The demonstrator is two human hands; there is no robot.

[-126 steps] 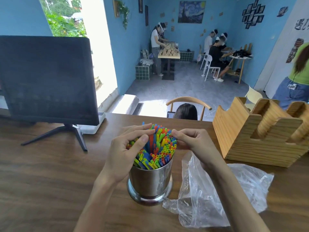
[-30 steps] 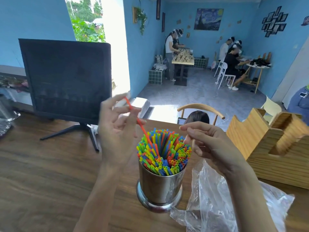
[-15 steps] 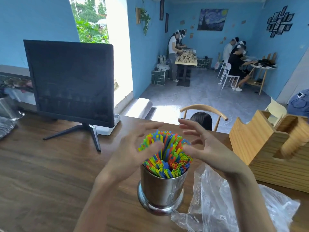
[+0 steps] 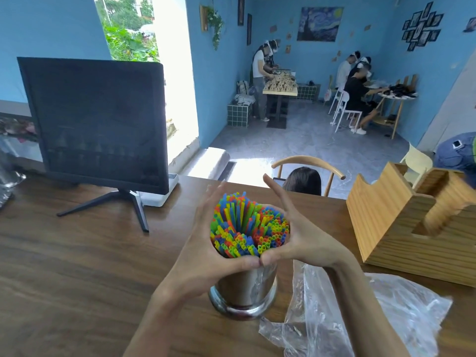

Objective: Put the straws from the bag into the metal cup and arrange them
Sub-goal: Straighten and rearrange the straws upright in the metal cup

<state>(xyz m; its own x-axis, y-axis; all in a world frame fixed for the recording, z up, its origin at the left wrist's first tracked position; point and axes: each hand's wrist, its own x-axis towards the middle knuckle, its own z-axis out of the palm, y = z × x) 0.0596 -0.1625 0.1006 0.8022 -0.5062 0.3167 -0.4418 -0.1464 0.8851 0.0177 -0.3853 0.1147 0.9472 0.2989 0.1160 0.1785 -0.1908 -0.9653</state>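
Blue-walled workroom: people (image 4: 260, 78) at craft tables (image 4: 280, 92)

Seeing one metal cup (image 4: 244, 287) holding too many straws (image 4: 247, 228) to count, two hands, left hand (image 4: 206, 253) and right hand (image 4: 304, 240), one plastic bag (image 4: 360, 318), one monitor (image 4: 98, 122), one wooden holder (image 4: 412, 222).
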